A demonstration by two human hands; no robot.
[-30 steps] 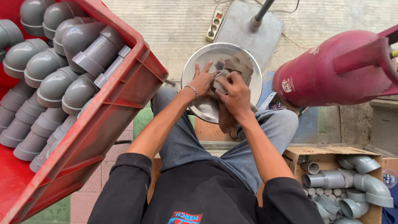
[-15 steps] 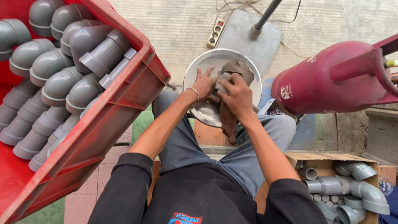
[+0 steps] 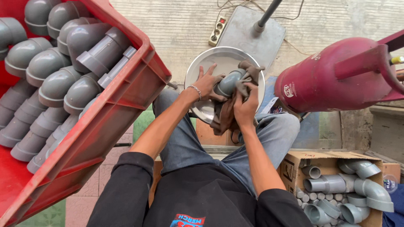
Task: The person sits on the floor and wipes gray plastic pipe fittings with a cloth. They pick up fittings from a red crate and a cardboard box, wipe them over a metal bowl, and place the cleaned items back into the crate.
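A: Head view first. What is in hand?

B: A grey elbow point(image 3: 229, 83), held over the near knees, just above a round metal pan point(image 3: 202, 67). The left hand point(image 3: 207, 84) cups its left side, fingers spread and lightly curled against it, not clenched. The right hand point(image 3: 245, 106) is closed on a brown rag point(image 3: 226, 115), pressing it to the fitting's right side.

A: So which step?

B: Wiping the fitting, I'd judge; the rag wraps part of it and hangs down toward the lap.

A: What does the next move call for?

B: Probably turning the fitting inside the cloth, so the left fingers would need to loosen and re-seat while the right keeps its pinch on the rag.

A: And around it?

B: Left, a red crate point(image 3: 118, 109) full of grey fittings point(image 3: 50, 80). Right, a red gas cylinder point(image 3: 336, 75). Near right, a cardboard box point(image 3: 294, 168) with more elbows. Far, a grey base plate point(image 3: 252, 38) with a pole and a power strip point(image 3: 217, 30).
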